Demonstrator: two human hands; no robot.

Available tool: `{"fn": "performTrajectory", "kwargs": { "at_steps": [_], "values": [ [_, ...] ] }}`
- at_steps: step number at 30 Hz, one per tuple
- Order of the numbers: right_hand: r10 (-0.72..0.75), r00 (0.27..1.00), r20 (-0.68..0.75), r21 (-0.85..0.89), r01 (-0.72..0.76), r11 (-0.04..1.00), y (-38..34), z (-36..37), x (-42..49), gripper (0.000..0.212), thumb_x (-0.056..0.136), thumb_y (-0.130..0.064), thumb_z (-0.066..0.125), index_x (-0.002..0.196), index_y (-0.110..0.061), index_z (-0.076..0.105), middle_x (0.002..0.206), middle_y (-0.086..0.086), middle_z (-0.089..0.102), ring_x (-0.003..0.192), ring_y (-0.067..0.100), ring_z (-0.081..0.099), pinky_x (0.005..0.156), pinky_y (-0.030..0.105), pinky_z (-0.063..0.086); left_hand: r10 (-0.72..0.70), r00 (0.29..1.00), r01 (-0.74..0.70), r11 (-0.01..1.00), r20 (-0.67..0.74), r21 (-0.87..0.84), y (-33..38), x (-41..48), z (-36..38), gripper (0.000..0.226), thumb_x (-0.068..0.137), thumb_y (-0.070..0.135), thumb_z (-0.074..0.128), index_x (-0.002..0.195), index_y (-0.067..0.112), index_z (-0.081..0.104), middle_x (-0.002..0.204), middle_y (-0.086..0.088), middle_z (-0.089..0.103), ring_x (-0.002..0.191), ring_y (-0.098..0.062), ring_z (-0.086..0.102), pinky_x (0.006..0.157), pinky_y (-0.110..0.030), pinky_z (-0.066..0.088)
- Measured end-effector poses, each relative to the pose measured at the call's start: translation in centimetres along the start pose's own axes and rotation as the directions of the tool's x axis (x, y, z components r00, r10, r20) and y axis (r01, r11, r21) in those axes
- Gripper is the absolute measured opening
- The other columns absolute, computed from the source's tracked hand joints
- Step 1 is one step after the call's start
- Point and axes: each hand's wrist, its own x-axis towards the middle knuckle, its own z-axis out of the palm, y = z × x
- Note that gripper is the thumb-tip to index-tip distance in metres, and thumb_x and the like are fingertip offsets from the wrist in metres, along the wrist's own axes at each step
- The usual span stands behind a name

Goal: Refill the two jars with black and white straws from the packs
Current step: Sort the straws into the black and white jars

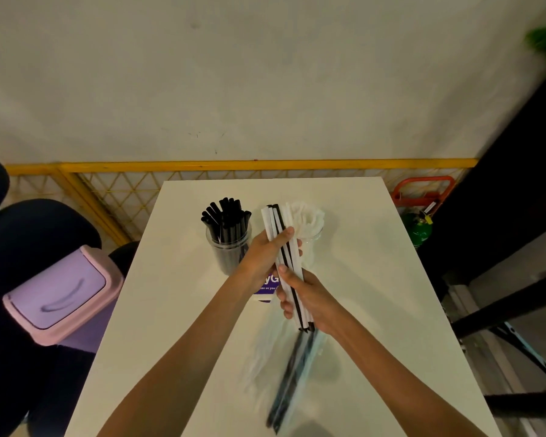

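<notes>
Both grips hold one mixed straw bundle (275, 220): left grip (264, 258) curled round its middle, right grip (312, 299) round its near end. Separate colours before loading; black-straw jar (229, 257) and white-straw jar (316, 237) stand toward the far edge of the surface (375, 279).

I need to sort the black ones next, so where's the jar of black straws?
In the head view, the jar of black straws stands on the white table, left of centre, just left of the left hand gripping the mixed straw bundle.
</notes>
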Motion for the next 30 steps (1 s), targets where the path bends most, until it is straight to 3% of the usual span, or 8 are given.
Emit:
{"fn": "performTrajectory", "kwargs": {
  "at_steps": [3, 8, 14, 17, 19, 22, 25, 30],
  "values": [
    [-0.048, 0.997, -0.066, -0.051, 0.045, 0.998, -0.3, -0.8, 0.2, 0.017, 0.095, -0.03, 0.05, 0.09, -0.014, 0.054, 0.053, 0.0, 0.056, 0.039, 0.011, 0.044, 0.042, 0.022, 0.04, 0.104, 0.986, -0.082, 0.983, -0.127, 0.166, 0.3, 0.7, 0.4, 0.027, 0.09, 0.026, 0.059, 0.103, 0.003, 0.06, 0.096, -0.014, 0.067, 0.088, -0.026, 0.065, 0.082, -0.041, 0.053],
    [-0.085, 0.992, -0.098, -0.097, 0.076, 0.992, -0.9, -1.9, 0.7, 0.015, 0.095, -0.028, 0.051, 0.096, -0.013, 0.054, 0.056, 0.001, 0.062, 0.038, 0.012, 0.046, 0.041, 0.022, 0.042, 0.224, 0.949, -0.16, 0.948, -0.223, 0.274, 0.9, 2.2, 1.0, 0.012, 0.089, 0.015, 0.062, 0.086, 0.004, 0.062, 0.089, -0.02, 0.067, 0.084, -0.033, 0.066, 0.073, -0.042, 0.058],
    [-0.064, 0.992, -0.107, -0.036, 0.061, 0.997, -1.3, -3.2, 0.8, 0.022, 0.095, -0.032, 0.048, 0.096, -0.012, 0.056, 0.059, 0.005, 0.066, 0.039, 0.013, 0.049, 0.04, 0.022, 0.043, 0.176, 0.963, -0.12, 0.958, -0.205, 0.26, 1.2, 3.5, 1.4, 0.01, 0.088, 0.01, 0.062, 0.089, 0.001, 0.065, 0.087, -0.016, 0.068, 0.073, -0.023, 0.067, 0.058, -0.024, 0.058],
    [-0.042, 0.992, -0.121, -0.005, 0.042, 0.999, -1.0, -3.9, 1.0, 0.025, 0.095, -0.032, 0.048, 0.101, -0.01, 0.056, 0.062, 0.007, 0.067, 0.04, 0.015, 0.053, 0.041, 0.023, 0.045, 0.114, 0.977, -0.071, 0.971, -0.182, 0.23, 1.0, 3.8, 1.7, 0.007, 0.089, 0.01, 0.061, 0.084, 0.006, 0.063, 0.079, -0.01, 0.067, 0.067, -0.019, 0.066, 0.058, -0.024, 0.058],
    [-0.028, 0.99, -0.136, 0.027, 0.032, 0.999, -0.9, -4.5, 1.0, 0.025, 0.096, -0.032, 0.048, 0.1, -0.009, 0.057, 0.062, 0.007, 0.068, 0.043, 0.017, 0.057, 0.044, 0.024, 0.048, 0.098, 0.982, -0.059, 0.972, -0.165, 0.226, 1.1, 4.0, 1.8, 0.009, 0.09, 0.009, 0.06, 0.092, 0.001, 0.063, 0.081, -0.013, 0.068, 0.063, -0.018, 0.066, 0.057, -0.025, 0.058],
    [-0.019, 0.983, -0.183, 0.056, 0.029, 0.998, -1.0, -5.5, 1.1, 0.024, 0.096, -0.03, 0.047, 0.093, -0.009, 0.058, 0.06, 0.008, 0.069, 0.045, 0.019, 0.062, 0.046, 0.026, 0.054, 0.179, 0.971, -0.13, 0.954, -0.161, 0.272, 2.4, 4.6, 1.9, 0.008, 0.092, 0.008, 0.056, 0.094, 0.0, 0.06, 0.087, -0.017, 0.068, 0.06, -0.014, 0.066, 0.058, -0.023, 0.058],
    [-0.009, 0.963, -0.27, 0.078, 0.032, 0.996, -1.3, -6.8, 1.1, 0.02, 0.095, -0.029, 0.049, 0.089, -0.011, 0.055, 0.057, 0.006, 0.067, 0.042, 0.018, 0.06, 0.045, 0.025, 0.053, 0.397, 0.896, -0.312, 0.882, -0.201, 0.353, 4.8, 5.7, 1.7, 0.007, 0.092, 0.008, 0.055, 0.097, 0.003, 0.057, 0.088, -0.015, 0.068, 0.068, -0.014, 0.067, 0.063, -0.024, 0.059],
    [-0.028, 0.933, -0.359, 0.063, 0.055, 0.996, -2.0, -8.6, 1.5, 0.019, 0.095, -0.031, 0.051, 0.088, -0.013, 0.053, 0.046, -0.001, 0.054, 0.035, 0.011, 0.046, 0.038, 0.021, 0.042, 0.707, 0.665, -0.586, 0.694, -0.24, 0.418, 8.5, 7.1, 1.8, 0.007, 0.094, 0.015, 0.055, 0.097, 0.009, 0.052, 0.089, -0.011, 0.068, 0.079, -0.019, 0.068, 0.069, -0.029, 0.058]
  ]
}}
